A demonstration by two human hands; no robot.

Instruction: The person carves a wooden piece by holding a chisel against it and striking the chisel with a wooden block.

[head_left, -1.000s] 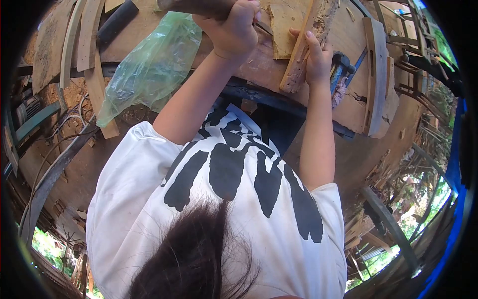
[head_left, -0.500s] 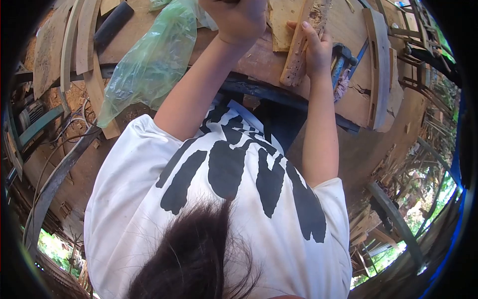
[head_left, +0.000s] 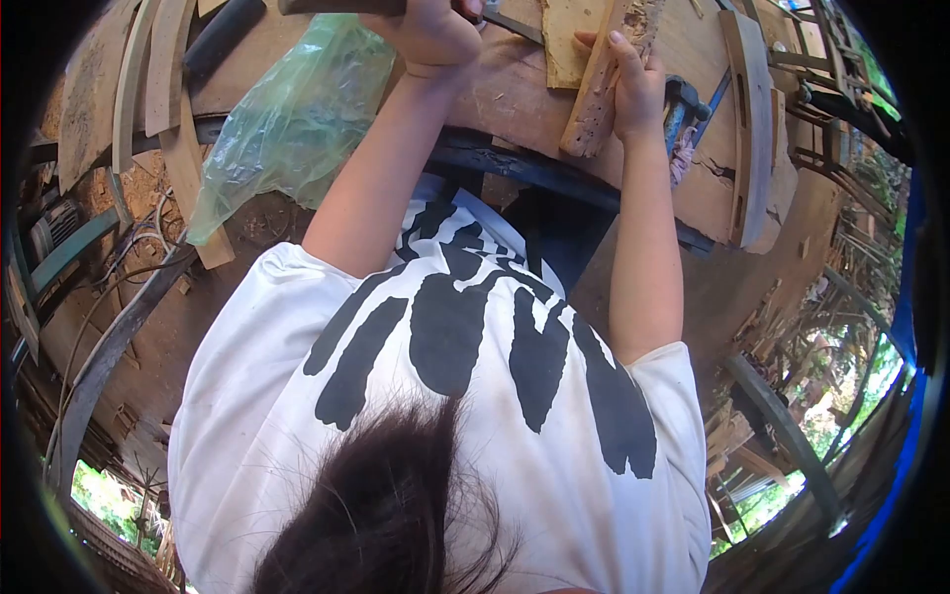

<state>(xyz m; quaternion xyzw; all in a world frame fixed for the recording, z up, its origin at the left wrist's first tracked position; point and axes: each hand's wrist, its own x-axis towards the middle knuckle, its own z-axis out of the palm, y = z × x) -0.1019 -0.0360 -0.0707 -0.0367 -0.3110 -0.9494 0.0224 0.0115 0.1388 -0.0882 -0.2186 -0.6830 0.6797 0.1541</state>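
My left hand (head_left: 430, 38) is closed around a dark, bar-shaped tool (head_left: 336, 6) at the top edge of the view; part of it is cut off, so its kind is unclear. A flat metal strip (head_left: 517, 30) lies on the bench just right of that hand. With thumb on top, my right hand (head_left: 638, 94) grips a narrow wooden piece (head_left: 604, 84) with rough pits along its face. Under its far part is a yellowish board (head_left: 564, 49). Close by my right wrist lies a hammer (head_left: 681, 104), with a pinkish cloth (head_left: 682, 160) beside it.
A crumpled green plastic bag (head_left: 287, 129) hangs over the near edge of the wooden bench (head_left: 495, 99). Curved wooden slats (head_left: 134, 89) and a dark cylinder (head_left: 223, 42) lie at left. A slotted wooden piece (head_left: 749, 129) lies at right. Cables (head_left: 94, 317) run at lower left.
My left hand has moved left and slightly nearer, bringing the dark tool and the metal strip into view. My right hand still holds the wooden piece, with little shift.
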